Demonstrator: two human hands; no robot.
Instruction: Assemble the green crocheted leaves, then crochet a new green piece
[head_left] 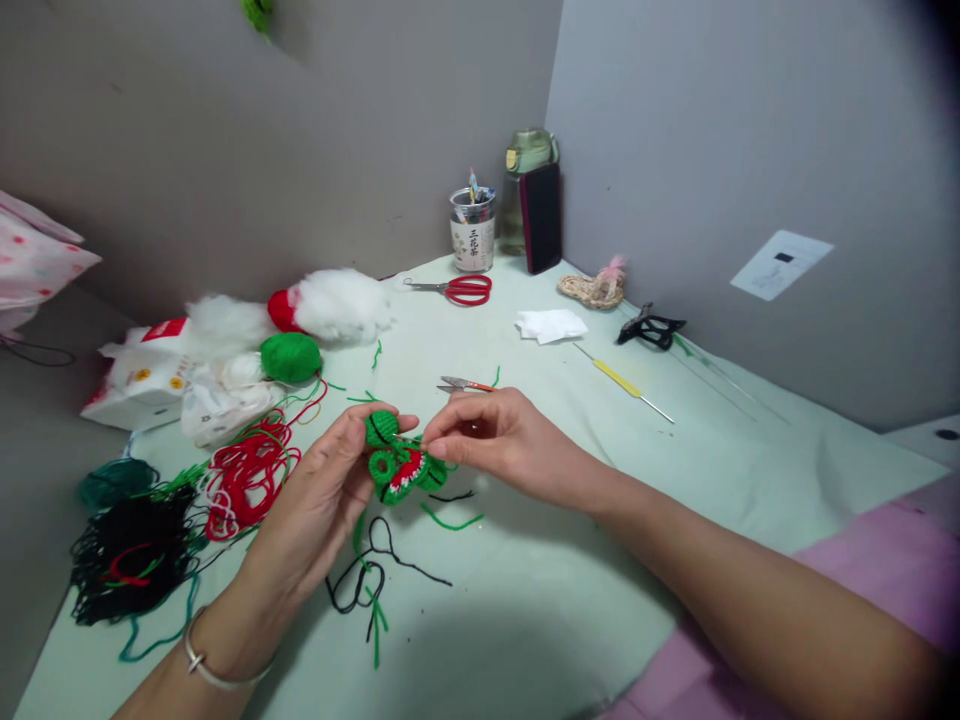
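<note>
A small green crocheted piece (388,482), with a red and white patch and black lines, is held up above the table by my left hand (319,500). The fingers of that hand are closed around its left side. My right hand (491,435) pinches a thin needle (407,439) at the piece's upper right, its tip pointing left into the green stitches. Whether yarn runs through the needle is too small to tell. Just behind my right hand lie small thread snips (465,384). Below the piece, a black yarn strand (379,575) curls on the cloth.
Red yarn (251,480), black yarn (131,550), a green ball (291,357) and white stuffing (345,305) crowd the left. Red-handled scissors (469,290), a pen jar (473,232) and a phone (541,218) stand or lie at the back. A yellow-handled hook (619,380) lies right.
</note>
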